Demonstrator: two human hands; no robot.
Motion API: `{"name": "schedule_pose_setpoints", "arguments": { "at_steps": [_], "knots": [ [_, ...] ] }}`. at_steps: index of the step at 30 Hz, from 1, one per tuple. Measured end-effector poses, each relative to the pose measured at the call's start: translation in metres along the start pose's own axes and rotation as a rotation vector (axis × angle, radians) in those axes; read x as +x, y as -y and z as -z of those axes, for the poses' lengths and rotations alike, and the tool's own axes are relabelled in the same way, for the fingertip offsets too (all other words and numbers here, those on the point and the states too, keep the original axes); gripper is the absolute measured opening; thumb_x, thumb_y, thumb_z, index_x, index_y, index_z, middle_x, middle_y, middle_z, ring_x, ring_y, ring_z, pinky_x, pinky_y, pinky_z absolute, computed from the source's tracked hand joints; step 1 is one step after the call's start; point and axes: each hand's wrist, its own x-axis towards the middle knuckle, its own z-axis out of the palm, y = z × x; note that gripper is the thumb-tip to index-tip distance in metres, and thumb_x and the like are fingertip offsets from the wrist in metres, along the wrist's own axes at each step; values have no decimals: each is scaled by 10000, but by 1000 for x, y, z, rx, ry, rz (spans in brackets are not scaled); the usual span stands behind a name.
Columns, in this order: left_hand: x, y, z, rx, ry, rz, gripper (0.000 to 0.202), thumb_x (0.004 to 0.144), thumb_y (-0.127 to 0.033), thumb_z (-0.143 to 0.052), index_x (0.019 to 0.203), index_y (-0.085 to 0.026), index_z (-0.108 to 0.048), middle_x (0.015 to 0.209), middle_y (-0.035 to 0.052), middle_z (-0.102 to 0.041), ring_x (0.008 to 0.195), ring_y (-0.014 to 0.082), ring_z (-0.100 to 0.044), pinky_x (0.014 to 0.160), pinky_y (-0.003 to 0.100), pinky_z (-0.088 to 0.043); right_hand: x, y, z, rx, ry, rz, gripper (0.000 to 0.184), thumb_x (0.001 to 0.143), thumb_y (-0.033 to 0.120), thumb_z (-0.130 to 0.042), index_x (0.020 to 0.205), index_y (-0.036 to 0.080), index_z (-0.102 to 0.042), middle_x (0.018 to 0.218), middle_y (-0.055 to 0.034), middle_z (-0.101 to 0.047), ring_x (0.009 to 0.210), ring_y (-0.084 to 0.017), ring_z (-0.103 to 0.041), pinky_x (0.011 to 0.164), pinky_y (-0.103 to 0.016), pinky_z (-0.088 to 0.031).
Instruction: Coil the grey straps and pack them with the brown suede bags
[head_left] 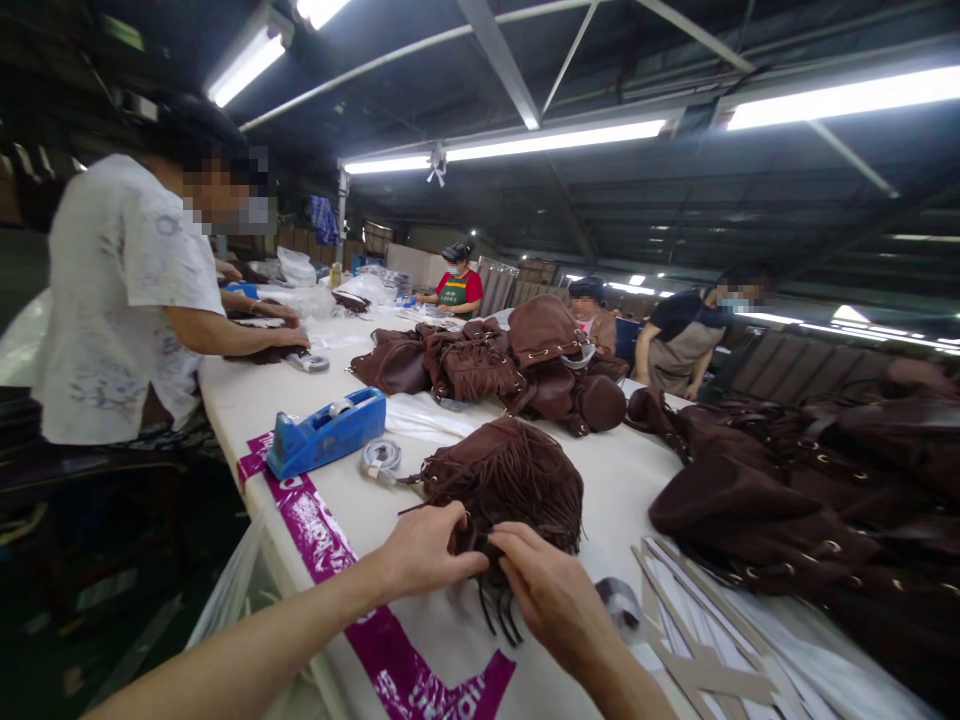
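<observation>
A brown fringed suede bag lies on the white table right in front of me. My left hand pinches the near edge of the bag, fingers closed on its fringe. My right hand meets it from the right, fingers also closed on the fringe strands, some of which hang down between my hands.
A blue tape dispenser and a tape roll sit left of the bag. More brown bags are heaped behind, with a dark pile at right. Card strips lie near my right arm. A person in a white shirt works at left; others stand farther back.
</observation>
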Motion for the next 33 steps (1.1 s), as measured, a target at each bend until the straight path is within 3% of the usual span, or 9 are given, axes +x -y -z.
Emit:
{"name": "schedule_pose_setpoints", "arguments": {
  "at_steps": [3,8,11,15,20,24,30,33],
  "knots": [
    [0,3,-4,-319,81,210,118,665,-237,-626,690,-199,-517,686,12,-592,692,191,-566,663,280,-421,8,16,-20,-82,92,-54,511,857,101,-403,1366,141,-407,1279,-133,-565,1114,-227,-583,897,-316,-469],
    [4,20,-6,-633,318,476,71,699,-197,-535,764,-172,-521,626,25,-620,469,129,-523,496,261,-461,10,15,-27,-143,168,-98,347,847,127,-469,1164,181,-598,1018,-85,-617,931,-213,-631,797,-283,-486],
    [3,26,-9,-750,388,551,76,711,-187,-545,771,-155,-512,657,42,-636,474,109,-545,501,250,-494,1,7,-29,-99,174,-26,386,868,124,-445,1232,177,-564,1000,-81,-621,924,-197,-625,806,-268,-483],
    [-1,28,-17,-824,411,594,85,763,-180,-522,820,-170,-460,631,15,-608,474,122,-578,516,289,-532,-11,-6,-40,-91,140,7,468,908,142,-367,1369,149,-445,1050,-116,-643,958,-215,-626,831,-308,-491],
    [-5,27,-18,-882,442,591,110,801,-198,-523,852,-188,-426,589,-30,-551,397,82,-493,519,324,-551,-11,-8,-46,-90,92,-162,565,902,158,-391,1457,123,-287,1065,-121,-683,948,-232,-642,821,-332,-486],
    [-7,21,-19,-889,432,533,121,801,-207,-537,848,-191,-426,574,-59,-512,362,38,-381,490,299,-544,-5,-8,-44,-311,27,-170,620,851,232,-557,1433,158,-357,1047,-106,-671,939,-274,-604,810,-367,-453],
    [-14,14,-26,-950,377,536,221,775,-265,-623,812,-181,-421,595,-56,-510,422,61,-458,531,332,-562,-4,1,-44,-581,-3,-227,581,883,161,-512,1439,217,-355,877,-78,-654,772,-233,-600,686,-336,-412],
    [-16,13,-24,-995,402,535,273,708,-230,-684,819,-176,-441,602,-62,-510,454,74,-497,564,340,-566,2,11,-41,-660,-101,-109,534,909,144,-457,1426,254,-380,1089,-140,-623,939,-267,-579,793,-382,-394]
  ]
}}
